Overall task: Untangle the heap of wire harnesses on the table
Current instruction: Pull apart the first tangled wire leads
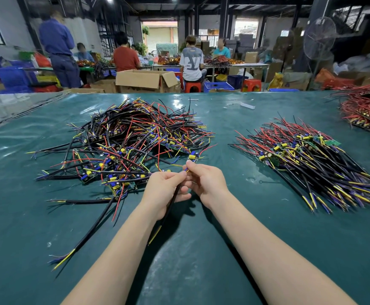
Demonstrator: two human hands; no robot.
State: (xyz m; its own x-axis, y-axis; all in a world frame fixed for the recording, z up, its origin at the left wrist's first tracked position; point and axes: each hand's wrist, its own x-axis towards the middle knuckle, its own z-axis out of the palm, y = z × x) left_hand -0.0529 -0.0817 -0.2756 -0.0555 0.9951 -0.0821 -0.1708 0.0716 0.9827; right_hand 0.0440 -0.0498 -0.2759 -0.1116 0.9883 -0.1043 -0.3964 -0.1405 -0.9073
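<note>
— Where is the heap?
— The tangled heap of black, red, yellow and blue wire harnesses (127, 146) lies on the dark green sheet-covered table (201, 249), left of centre.
— And the grip?
— Both hands hold one black-sheathed harness (172, 200) at the heap's near right edge. The left hand (164, 190) has its fingers curled round the black cable. The right hand (206, 183) pinches the far end between thumb and forefinger, just below a small yellow-and-blue component (193, 156).
— What can't you make out?
— Whether that component belongs to the held harness or to the heap, because the fingertips cover the join. The cable's middle is hidden in the left palm. Its tail comes out beside the left wrist and ends in a yellow wire. Inside the heap, single harnesses cannot be followed.
— Anything cut off?
— A stack of red-wired boards (368, 111) at the far right runs out of view.
— Room to move?
— Green sheet shows on both sides of the forearms. To the right, well apart from the heap, a combed-out pile of harnesses (307, 164) lies with ends aligned, and a strip of sheet runs between the two. A small white strip (247, 105) lies near the far edge. Beyond it are an open brown cardboard box (144, 81) and blurred people (191, 60) at other tables.
</note>
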